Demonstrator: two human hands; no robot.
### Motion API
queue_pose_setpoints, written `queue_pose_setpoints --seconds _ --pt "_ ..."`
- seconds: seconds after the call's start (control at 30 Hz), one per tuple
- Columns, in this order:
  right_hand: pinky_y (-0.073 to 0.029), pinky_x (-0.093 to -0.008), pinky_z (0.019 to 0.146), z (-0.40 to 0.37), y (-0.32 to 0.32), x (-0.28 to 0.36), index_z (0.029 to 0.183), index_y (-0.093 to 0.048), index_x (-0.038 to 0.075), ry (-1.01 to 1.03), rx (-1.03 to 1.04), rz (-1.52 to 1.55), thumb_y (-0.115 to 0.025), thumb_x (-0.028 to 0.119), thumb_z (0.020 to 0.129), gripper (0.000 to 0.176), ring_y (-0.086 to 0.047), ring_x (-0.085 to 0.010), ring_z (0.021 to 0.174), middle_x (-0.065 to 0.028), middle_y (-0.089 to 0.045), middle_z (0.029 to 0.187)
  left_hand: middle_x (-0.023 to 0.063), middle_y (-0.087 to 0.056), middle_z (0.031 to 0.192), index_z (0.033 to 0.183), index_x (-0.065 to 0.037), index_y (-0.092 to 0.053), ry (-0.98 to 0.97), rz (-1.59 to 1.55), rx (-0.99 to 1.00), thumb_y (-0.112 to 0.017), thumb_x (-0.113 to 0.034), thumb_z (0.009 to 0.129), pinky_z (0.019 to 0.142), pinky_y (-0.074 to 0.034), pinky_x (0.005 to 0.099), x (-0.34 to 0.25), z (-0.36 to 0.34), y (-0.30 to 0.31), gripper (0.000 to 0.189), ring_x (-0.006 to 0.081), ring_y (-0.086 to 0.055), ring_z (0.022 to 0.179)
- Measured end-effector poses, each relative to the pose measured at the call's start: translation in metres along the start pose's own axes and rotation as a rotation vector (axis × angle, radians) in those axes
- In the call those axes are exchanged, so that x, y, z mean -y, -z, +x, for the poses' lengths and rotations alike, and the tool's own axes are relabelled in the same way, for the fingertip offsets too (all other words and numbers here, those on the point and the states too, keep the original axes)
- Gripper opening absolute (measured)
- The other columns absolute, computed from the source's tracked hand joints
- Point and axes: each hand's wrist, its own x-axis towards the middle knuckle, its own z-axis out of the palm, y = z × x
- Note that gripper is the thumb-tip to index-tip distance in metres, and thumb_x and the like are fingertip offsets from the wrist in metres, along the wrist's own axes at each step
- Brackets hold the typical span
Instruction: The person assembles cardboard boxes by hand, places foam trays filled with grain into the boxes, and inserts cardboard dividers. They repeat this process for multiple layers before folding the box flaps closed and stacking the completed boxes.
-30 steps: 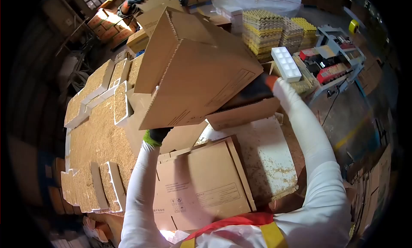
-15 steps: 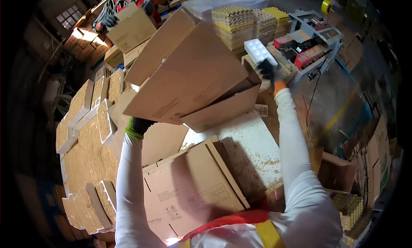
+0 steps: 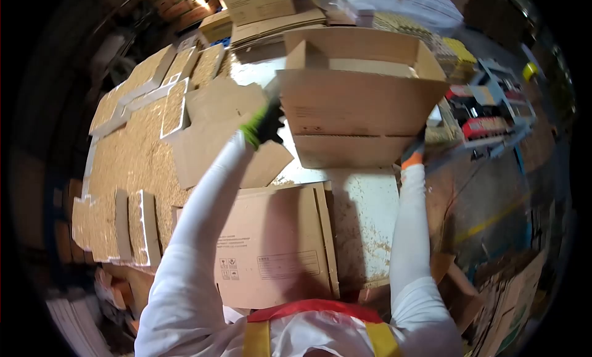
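Shavings dust the white bench (image 3: 377,199) in a dim packing shed, and over its far part sits the opened carton (image 3: 361,104), upright, its mouth facing up and a lower panel creased along the front. As for the grip, the left hand (image 3: 269,124), gloved and blurred, is beside the carton's left wall; whether it touches, I cannot tell. The right hand (image 3: 417,148) is at the lower right corner, fingers partly hidden, so how tightly they close is also unclear.

To square the carton well, I would press evenly on opposite walls, bring the corners to right angles, and work the lower panel flat along its crease without twisting the sides.

Counting: one opened carton between the hands; one smaller carton (image 3: 258,4) beyond; one pile of flattened cartons (image 3: 271,246) near the body, its layers too tight to number; at least four shavings-filled foam trays (image 3: 145,78) at upper left, others running together; overlapping cardboard sheets (image 3: 206,150), number unclear; one red-and-blue machine (image 3: 487,127); one yellow roll (image 3: 530,71).
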Motion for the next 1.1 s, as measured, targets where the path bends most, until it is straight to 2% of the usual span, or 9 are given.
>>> queue_pose_setpoints --seconds 0.4,0.53,0.6,0.63,0.67,0.77,0.87,0.97,1.1 --pt "-0.040 -0.0410 0.103 0.014 -0.010 0.012 0.143 -0.038 0.013 -0.123 -0.054 -0.088 -0.038 0.044 0.102 0.052 -0.050 -0.0258 0.121 -0.0082 -0.046 0.142 0.0121 -0.048 0.141 0.148 -0.021 -0.032 0.166 -0.149 -0.223 -0.013 -0.081 0.085 0.085 -0.046 0.0652 0.030 -0.012 -0.056 0.089 0.0341 -0.050 0.124" --pt "-0.041 -0.0402 0.101 -0.019 -0.002 0.029 0.143 -0.038 0.013 -0.169 -0.092 -0.173 -0.038 0.044 0.102 0.052 -0.052 -0.0248 0.119 -0.0082 -0.046 0.142 0.0287 -0.051 0.133 0.143 -0.009 -0.041 -0.063 0.395 -0.473 -0.040 -0.065 0.092 0.100 -0.042 0.0423 0.083 -0.039 -0.002 0.076 0.0393 -0.050 0.124" --pt "-0.044 -0.0393 0.096 -0.058 0.012 0.036 0.143 -0.037 0.014 -0.254 -0.145 -0.344 -0.040 0.043 0.101 0.051 -0.054 -0.0229 0.115 -0.0083 -0.047 0.140 0.0211 -0.058 0.128 0.135 -0.006 -0.050 -0.080 0.559 -0.608 -0.055 -0.051 0.091 0.098 -0.042 0.0389 0.025 -0.153 0.001 0.063 0.0330 -0.055 0.118" --pt "-0.045 -0.0386 0.091 -0.078 0.019 0.036 0.143 -0.037 0.014 -0.317 -0.171 -0.467 -0.042 0.041 0.101 0.050 -0.056 -0.0213 0.111 -0.0084 -0.048 0.138 0.0083 -0.065 0.119 0.131 -0.002 -0.055 -0.154 0.576 -0.663 -0.057 -0.033 0.095 0.091 -0.045 0.0276 0.013 -0.217 0.011 0.047 0.0136 -0.058 0.109" --pt "-0.046 -0.0360 0.088 -0.102 0.068 0.032 0.141 -0.041 0.015 -0.619 0.224 -0.126 -0.045 0.039 0.100 0.047 -0.056 -0.0207 0.110 -0.0078 -0.049 0.137 0.0094 -0.065 0.119 0.128 0.000 -0.058 -0.189 0.636 -0.810 -0.059 -0.028 0.095 0.091 -0.046 0.0282 0.034 -0.273 0.040 0.043 0.0133 -0.058 0.108" --pt "-0.046 -0.0274 0.086 -0.311 -0.070 0.071 0.143 -0.039 0.004 -0.595 0.158 -0.799 -0.054 0.024 0.097 0.052 -0.054 -0.0175 0.113 -0.0104 -0.049 0.137 0.0180 -0.066 0.111 0.120 0.004 -0.059 0.008 0.634 -1.249 -0.068 -0.028 0.089 0.087 -0.049 0.0307 0.084 -0.441 0.046 0.046 0.0208 -0.063 0.103" --pt "-0.037 -0.0332 0.105 -0.427 -0.074 0.055 0.147 -0.027 -0.003 -0.317 0.424 -1.263 -0.058 0.023 0.096 0.065 -0.043 -0.0263 0.129 -0.0173 -0.039 0.146 0.0250 -0.049 0.136 0.138 0.008 -0.040 0.233 0.028 -1.035 -0.081 -0.031 0.077 0.101 -0.042 0.0337 0.169 -0.536 0.025 0.084 0.0221 -0.050 0.125" --pt "-0.029 -0.0324 0.110 -0.486 -0.061 0.034 0.146 -0.026 -0.007 -0.274 0.318 -1.421 -0.060 0.033 0.095 0.073 -0.036 -0.0288 0.135 -0.0198 -0.035 0.149 0.0315 -0.020 0.152 0.148 0.008 -0.004 0.366 0.343 -0.629 -0.088 -0.044 0.062 0.113 -0.029 0.0362 0.149 -0.555 -0.036 0.131 0.0375 -0.024 0.142" --pt "-0.037 -0.0339 0.104 -0.486 -0.160 0.074 0.146 -0.027 -0.003 -0.271 0.336 -1.557 -0.059 0.039 0.095 0.074 -0.044 -0.0323 0.130 -0.0216 -0.041 0.145 0.0345 -0.028 0.147 0.148 0.006 -0.017 0.120 0.934 -0.544 -0.088 -0.032 0.058 0.102 -0.042 0.0426 0.081 -0.575 -0.038 0.121 0.0422 -0.040 0.133"
